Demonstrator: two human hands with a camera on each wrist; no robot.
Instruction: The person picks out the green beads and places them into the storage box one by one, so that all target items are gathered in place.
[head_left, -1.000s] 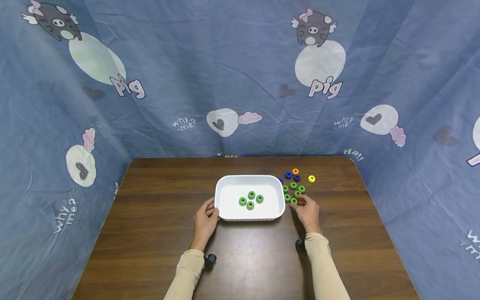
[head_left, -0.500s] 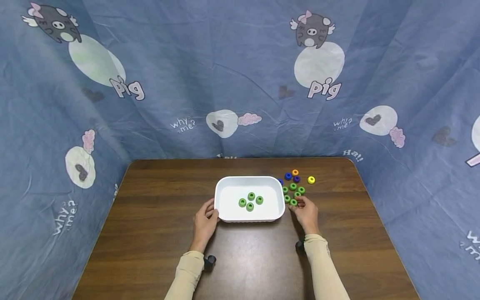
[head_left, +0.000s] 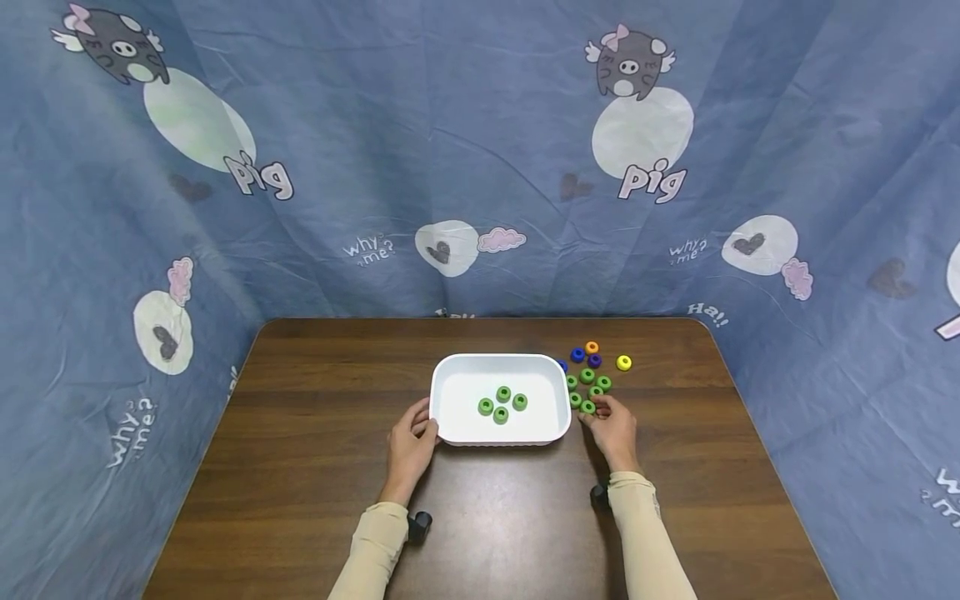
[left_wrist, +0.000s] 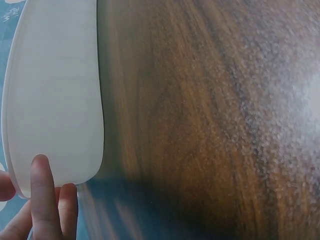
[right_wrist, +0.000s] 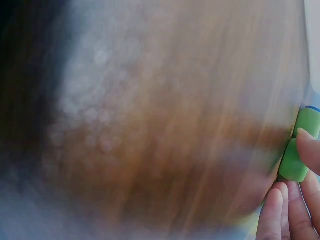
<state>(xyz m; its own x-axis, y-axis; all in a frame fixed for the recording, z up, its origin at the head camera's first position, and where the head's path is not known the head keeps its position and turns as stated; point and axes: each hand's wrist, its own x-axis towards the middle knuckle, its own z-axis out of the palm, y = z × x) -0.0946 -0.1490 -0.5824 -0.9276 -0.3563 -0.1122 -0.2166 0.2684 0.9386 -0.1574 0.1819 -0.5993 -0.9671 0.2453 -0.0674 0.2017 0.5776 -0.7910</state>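
A white rectangular tray (head_left: 442, 385) stands mid-table with several green beads (head_left: 503, 394) inside. My left hand (head_left: 410, 446) holds the tray's left front corner, its thumb laid along the outer wall in the left wrist view and another fingertip up at the rim. Just right of the tray, my right hand (head_left: 615, 429) pinches a green bead (head_left: 588, 407) between thumb and fingers. The right wrist view shows that bead (right_wrist: 293, 162) on the table side of the thumb, with a second green bead (right_wrist: 308, 120) right behind it.
Several more green beads (head_left: 587, 376) lie around the right fingertips. Behind them are blue beads (head_left: 577, 355), a purple bead (head_left: 595, 361), an orange bead (head_left: 592, 347) and a yellow bead (head_left: 624, 362). A blue patterned curtain (head_left: 480, 167) surrounds the wooden table (head_left: 322, 400).
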